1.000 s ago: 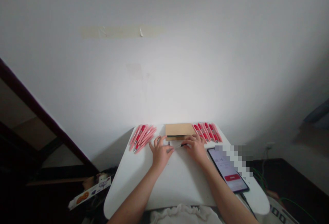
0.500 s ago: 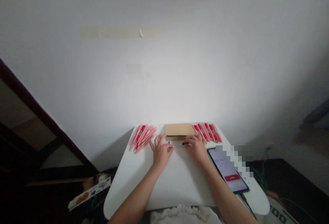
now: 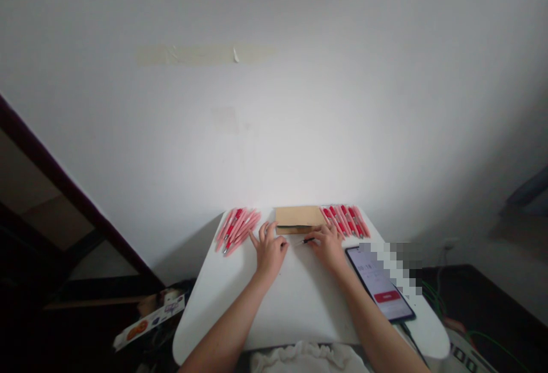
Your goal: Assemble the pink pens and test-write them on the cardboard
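Note:
My right hand [image 3: 329,247] pinches a slim stick [image 3: 306,241], black at the fingers and pale or clear toward its left end. That end points at my left hand [image 3: 270,254], whose thumb and forefinger are pressed together. What sits in that pinch is too small to make out; its other fingers are spread. Just beyond both hands lies a flat brown cardboard box [image 3: 299,216] with a dark slot along its near side. A loose heap of pink and red pens [image 3: 237,230] is left of my left hand. More pens [image 3: 346,220] lie in a slanted row beyond my right hand.
The white table [image 3: 299,304] has rounded corners and stands against a pale wall [image 3: 295,104]. A phone [image 3: 381,284] with a lit screen and a cable lies to the right of my right forearm. Below, at the left, is a printed white carton [image 3: 149,323].
My left hand has turned slightly and shifted a little to the right. A small dark tip seen above its thumb no longer shows. The right hand stays almost in place.

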Action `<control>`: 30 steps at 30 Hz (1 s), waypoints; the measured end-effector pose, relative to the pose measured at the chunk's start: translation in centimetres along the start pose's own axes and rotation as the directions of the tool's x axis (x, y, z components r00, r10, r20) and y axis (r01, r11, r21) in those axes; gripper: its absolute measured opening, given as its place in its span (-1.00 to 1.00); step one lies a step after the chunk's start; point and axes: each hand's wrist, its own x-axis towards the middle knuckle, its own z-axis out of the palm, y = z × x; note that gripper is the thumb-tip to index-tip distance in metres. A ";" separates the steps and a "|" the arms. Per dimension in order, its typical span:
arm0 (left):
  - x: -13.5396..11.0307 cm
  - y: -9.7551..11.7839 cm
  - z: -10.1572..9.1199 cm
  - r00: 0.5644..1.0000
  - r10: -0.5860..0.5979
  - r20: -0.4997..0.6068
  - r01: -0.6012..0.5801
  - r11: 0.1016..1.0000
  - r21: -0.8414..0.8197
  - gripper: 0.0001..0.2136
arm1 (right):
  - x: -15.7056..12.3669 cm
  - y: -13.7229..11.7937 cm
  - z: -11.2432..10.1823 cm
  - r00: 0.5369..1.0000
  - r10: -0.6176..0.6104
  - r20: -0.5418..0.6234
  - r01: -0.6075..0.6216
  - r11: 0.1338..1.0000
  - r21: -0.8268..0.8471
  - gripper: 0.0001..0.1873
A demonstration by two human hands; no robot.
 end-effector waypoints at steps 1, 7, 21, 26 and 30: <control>0.0 0.0 0.0 1.000 -0.003 0.002 0.003 1.000 -0.003 -0.94 | 0.0 0.0 0.0 1.000 -0.002 -0.002 0.002 1.000 -0.005 -0.80; 0.1 0.2 -0.3 1.000 -0.014 0.004 0.014 1.000 -0.022 -0.95 | -0.2 -0.1 0.0 0.999 -0.034 0.009 0.034 0.999 -0.014 -0.79; -0.3 -1.1 -1.6 0.994 -0.081 -0.070 0.079 0.996 -0.030 -0.90 | -0.1 0.0 0.0 0.989 -0.132 0.070 0.131 0.991 0.020 -0.81; -0.1 -1.6 -1.8 0.988 -0.131 -0.075 0.130 0.991 -0.019 -0.88 | -0.4 -0.7 0.2 0.982 -0.180 0.058 0.176 0.982 0.066 -0.86; -0.1 -1.7 -1.6 0.986 -0.150 -0.068 0.150 0.989 -0.009 -0.87 | -0.6 -1.1 0.5 0.978 -0.203 0.055 0.200 0.978 0.060 -0.84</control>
